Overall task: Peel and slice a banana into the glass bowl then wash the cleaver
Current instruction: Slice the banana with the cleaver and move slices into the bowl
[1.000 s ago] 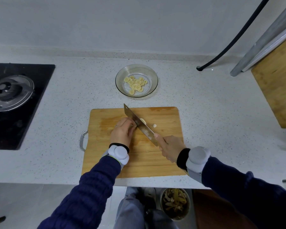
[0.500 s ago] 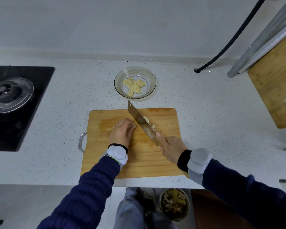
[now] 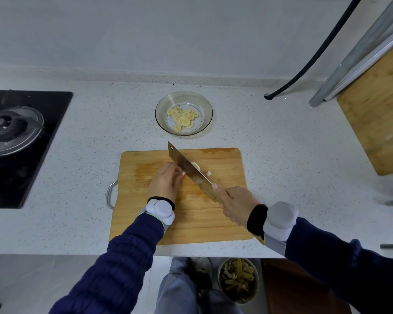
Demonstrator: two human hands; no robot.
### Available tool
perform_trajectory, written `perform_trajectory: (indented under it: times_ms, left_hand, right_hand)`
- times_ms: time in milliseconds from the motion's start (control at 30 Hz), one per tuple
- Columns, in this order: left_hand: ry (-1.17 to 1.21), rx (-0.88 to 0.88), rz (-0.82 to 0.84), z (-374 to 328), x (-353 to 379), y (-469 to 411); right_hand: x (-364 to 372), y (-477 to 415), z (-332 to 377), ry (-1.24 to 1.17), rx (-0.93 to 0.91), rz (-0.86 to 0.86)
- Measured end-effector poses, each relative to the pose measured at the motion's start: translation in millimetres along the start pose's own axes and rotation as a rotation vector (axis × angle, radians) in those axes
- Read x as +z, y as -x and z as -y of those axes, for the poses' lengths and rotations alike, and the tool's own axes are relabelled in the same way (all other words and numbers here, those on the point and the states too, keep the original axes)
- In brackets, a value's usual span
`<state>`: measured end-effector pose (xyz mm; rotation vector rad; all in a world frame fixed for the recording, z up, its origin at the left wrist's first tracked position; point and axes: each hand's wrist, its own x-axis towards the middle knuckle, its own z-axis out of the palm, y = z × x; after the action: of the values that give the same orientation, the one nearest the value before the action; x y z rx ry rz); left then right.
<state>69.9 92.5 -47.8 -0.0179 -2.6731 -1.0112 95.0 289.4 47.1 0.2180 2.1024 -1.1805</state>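
Mostly hidden: banana stub (image 3: 182,174) pinched in L hand (image 3: 165,181) grip, cleaver (image 3: 188,169) handle inside R hand (image 3: 235,203) grip.

A speckled white countertop (image 3: 281,166) is shown. A wooden cutting board (image 3: 202,223) is laid near its front edge. A glass bowl (image 3: 202,105) is set just behind that board, a black hob (image 3: 43,155) left of it, and what may be a second board (image 3: 377,123) right of it.

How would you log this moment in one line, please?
phase: slicing; left hand: holds banana; right hand: grips cleaver; glass bowl: slices inside
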Motion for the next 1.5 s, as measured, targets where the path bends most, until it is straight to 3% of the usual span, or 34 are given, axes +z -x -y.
perform_trajectory:
  times_ms: [800,1067,1500]
  left_hand:
    - [0.001,0.047,-0.01,5,1,-1]
    - [0.017,0.063,-0.007,5,1,0]
    - [-0.022,0.009,-0.039,-6,-17,-10]
  right_hand:
    - [11,-21,-5,0.137,-0.005,-0.022]
    - [15,-25,-11,0.024,0.001,-0.071]
    - [5,-26,-2,0.341,-0.256,-0.222]
